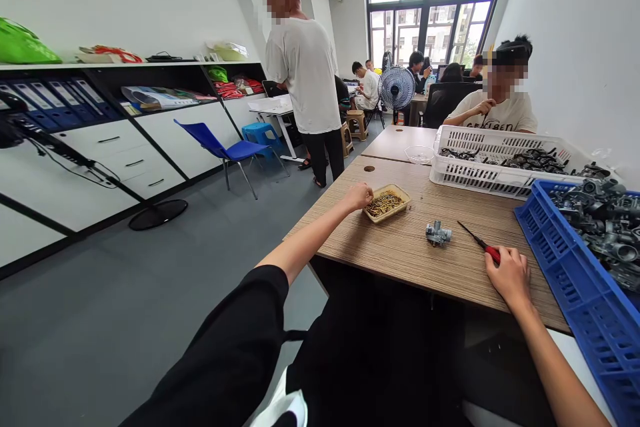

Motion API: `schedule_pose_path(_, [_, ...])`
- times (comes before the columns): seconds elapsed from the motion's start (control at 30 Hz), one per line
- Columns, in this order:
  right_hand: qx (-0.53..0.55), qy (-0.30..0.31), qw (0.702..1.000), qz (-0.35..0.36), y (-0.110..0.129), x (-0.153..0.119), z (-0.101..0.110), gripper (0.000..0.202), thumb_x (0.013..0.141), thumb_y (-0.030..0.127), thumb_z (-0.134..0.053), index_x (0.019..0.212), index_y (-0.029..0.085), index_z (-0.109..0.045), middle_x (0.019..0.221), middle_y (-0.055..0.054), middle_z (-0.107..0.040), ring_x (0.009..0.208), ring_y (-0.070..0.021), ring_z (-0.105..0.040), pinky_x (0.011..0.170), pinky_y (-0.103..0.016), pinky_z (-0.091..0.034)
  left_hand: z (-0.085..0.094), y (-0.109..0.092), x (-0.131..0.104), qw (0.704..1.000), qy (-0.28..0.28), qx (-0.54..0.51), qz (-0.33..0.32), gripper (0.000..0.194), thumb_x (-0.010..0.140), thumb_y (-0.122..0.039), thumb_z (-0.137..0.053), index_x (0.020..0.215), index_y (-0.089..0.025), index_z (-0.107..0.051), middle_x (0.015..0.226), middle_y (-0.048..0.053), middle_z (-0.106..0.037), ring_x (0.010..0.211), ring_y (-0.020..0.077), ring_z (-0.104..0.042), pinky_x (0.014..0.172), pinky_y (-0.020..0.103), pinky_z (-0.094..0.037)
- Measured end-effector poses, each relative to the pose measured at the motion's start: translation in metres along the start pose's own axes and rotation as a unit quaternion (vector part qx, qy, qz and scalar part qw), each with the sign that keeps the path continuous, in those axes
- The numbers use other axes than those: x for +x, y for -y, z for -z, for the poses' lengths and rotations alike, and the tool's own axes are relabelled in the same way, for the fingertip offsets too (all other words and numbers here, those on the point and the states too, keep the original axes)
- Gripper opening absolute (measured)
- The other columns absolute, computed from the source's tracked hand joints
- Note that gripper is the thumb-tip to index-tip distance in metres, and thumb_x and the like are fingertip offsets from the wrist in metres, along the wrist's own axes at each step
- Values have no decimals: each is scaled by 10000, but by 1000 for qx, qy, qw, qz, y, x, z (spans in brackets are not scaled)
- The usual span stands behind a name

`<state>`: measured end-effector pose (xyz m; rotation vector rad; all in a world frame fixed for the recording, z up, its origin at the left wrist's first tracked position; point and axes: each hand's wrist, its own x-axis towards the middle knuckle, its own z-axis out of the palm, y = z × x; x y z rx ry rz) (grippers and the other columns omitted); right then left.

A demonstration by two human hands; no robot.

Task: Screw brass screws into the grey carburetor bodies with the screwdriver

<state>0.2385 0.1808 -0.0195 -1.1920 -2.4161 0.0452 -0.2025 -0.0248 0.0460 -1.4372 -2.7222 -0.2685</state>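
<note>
My left hand (361,196) is at the left rim of a shallow tray (406,205) holding many small brass-coloured parts (385,204). Its fingers are curled together, and whatever they hold is too small or hidden to make out. My right hand (510,273) rests on the table, fingers closed around the red handle of a screwdriver (481,242). The dark shaft points away to the left. Between both hands a grey metal carburetor body (438,233) sits on the wood-grain table (385,247), touched by neither hand.
A blue crate (555,260) full of metal carburetor bodies stands at the right. Behind it, a white crate (480,177) holds dark parts, with a clear round dish (419,155) beside it. One person (493,103) sits opposite; another (310,80) stands left of the table.
</note>
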Motion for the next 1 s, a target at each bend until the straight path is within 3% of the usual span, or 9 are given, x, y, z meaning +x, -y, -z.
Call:
schedule_pose_path(0.37, [-3, -1, 1000, -1, 0, -1, -2, 404, 958, 427, -440, 1132, 162, -691, 1132, -174, -637, 1030, -322, -534, 886, -436, -426, -5, 2, 4, 999, -6, -50, 17, 262, 868, -318, -618, 1010, -246, -826, 1101, 83, -750, 1035, 228, -682, 914, 296, -538])
schedule_pose_path(0.63, [3, 2, 1000, 4, 0, -1, -1, 374, 952, 409, -457, 1105, 159, -689, 1147, -182, -644, 1044, -329, -525, 875, -438, -430, -10, 2, 6, 993, 5, -116, 14, 293, 854, -291, -598, 1013, -202, -827, 931, 71, -801, 844, 190, -714, 776, 249, -544])
schedule_pose_path(1.0, [-5, 27, 1000, -6, 6, -2, 6, 416, 964, 414, -435, 1155, 146, -689, 1162, -186, -648, 1068, -337, -539, 899, -433, -414, -18, 1, 5, 988, -45, -145, -25, 299, 872, -256, -572, 959, -139, -833, 863, 86, -803, 758, 191, -711, 673, 247, -530])
